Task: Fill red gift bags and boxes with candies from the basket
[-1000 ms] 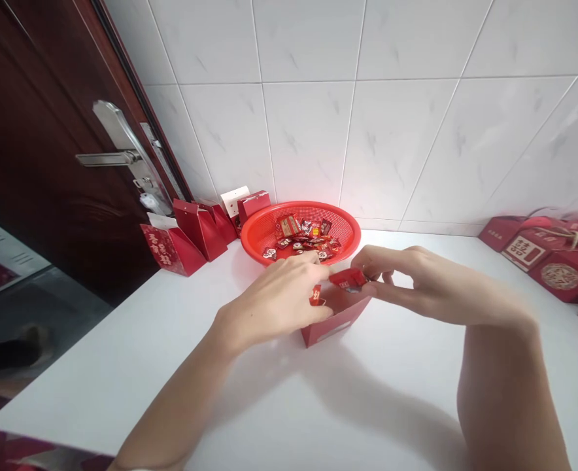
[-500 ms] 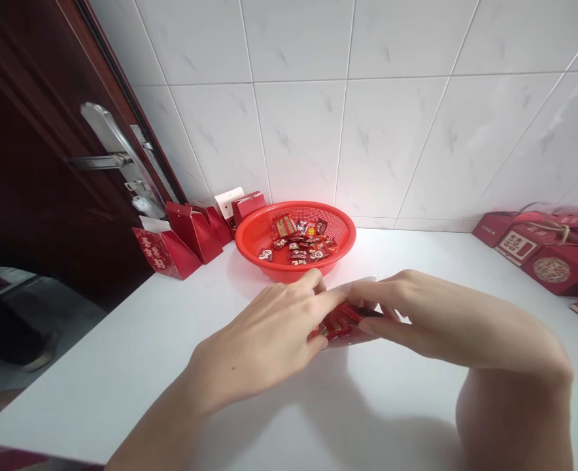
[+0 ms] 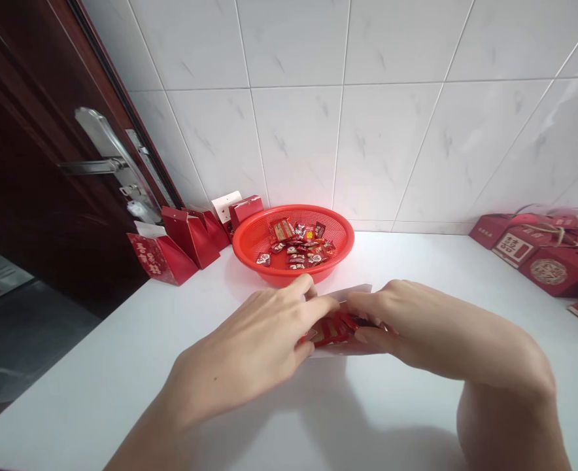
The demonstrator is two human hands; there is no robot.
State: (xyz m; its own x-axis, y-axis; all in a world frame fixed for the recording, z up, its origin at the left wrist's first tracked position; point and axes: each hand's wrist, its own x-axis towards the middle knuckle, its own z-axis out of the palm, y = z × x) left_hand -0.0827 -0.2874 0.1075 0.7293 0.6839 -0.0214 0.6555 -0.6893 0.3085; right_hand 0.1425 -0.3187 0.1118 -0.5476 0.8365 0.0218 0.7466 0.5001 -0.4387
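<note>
On the white table, a small open paper gift box (image 3: 350,348) stands with red wrapped candies (image 3: 332,328) inside it. My left hand (image 3: 257,340) grips the box's left end, fingers bent over the far side and thumb at the near side. From the right, my right hand (image 3: 407,320) reaches into the opening, thumb and fingers closed around a dark-wrapped candy at that end; the fingertips are partly hidden. Just beyond my hands sits a red plastic colander (image 3: 293,278) holding several loose wrapped candies (image 3: 299,252).
Red gift boxes (image 3: 164,257) stand at the table's left back edge. More red boxes (image 3: 546,265) with cord lie at the far right. A tiled wall (image 3: 293,144) closes off the back. Left of the table is a dark door (image 3: 29,131) with a metal handle (image 3: 93,167).
Both hands and the box sit slightly lower and further left in view, and the opening shows more candies. A person's dark-clothed leg at the far left has gone from view.
</note>
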